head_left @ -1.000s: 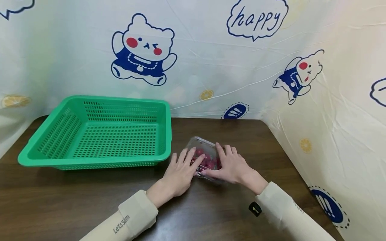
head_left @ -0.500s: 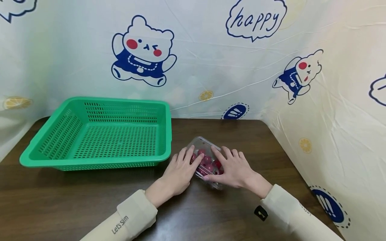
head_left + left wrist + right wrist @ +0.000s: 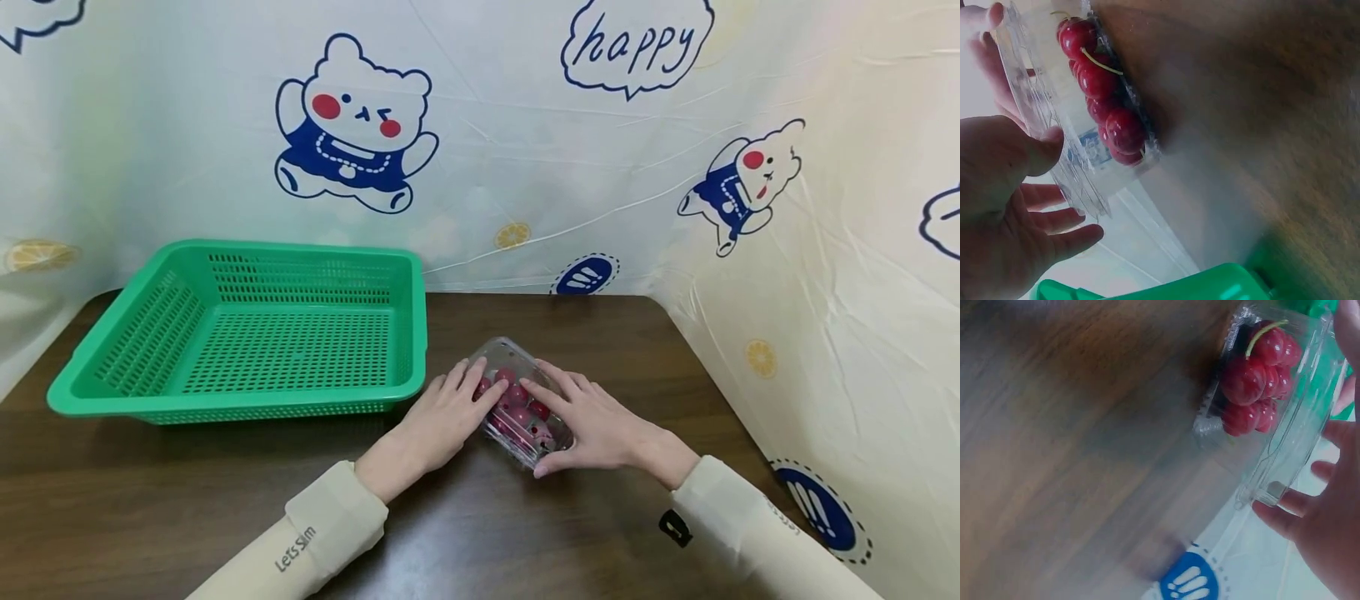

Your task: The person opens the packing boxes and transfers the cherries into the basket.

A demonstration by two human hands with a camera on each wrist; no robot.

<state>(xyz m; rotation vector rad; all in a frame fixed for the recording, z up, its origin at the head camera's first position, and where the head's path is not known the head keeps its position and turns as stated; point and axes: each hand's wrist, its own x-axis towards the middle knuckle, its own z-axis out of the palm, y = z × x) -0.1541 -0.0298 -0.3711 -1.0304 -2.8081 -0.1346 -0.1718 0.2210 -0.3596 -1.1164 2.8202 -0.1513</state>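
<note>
A clear plastic clamshell box (image 3: 506, 350) of red cherries (image 3: 517, 415) lies on the table between both hands, its lid over the fruit. In the head view my left hand (image 3: 438, 421) rests on its left side, fingers extended and thumb over the lid. Across from it, my right hand (image 3: 600, 425) touches the right side with spread fingers, the thumb at the near corner. The left wrist view shows the left thumb (image 3: 1047, 150) against the lid rim. From the right wrist, right-hand fingers (image 3: 1279, 519) meet the lid's edge, and the cherries (image 3: 1244, 381) show through the side.
A green slotted plastic basket (image 3: 405, 333) stands on the left of the dark wooden table (image 3: 480, 533), close to the left hand. A printed white cloth (image 3: 495, 150) hangs behind the table and along its right side.
The box has turned, its near end swinging toward the right and nearer the person. My right hand has slid right and its thumb has moved to the near corner. The left hand stays nearly still.
</note>
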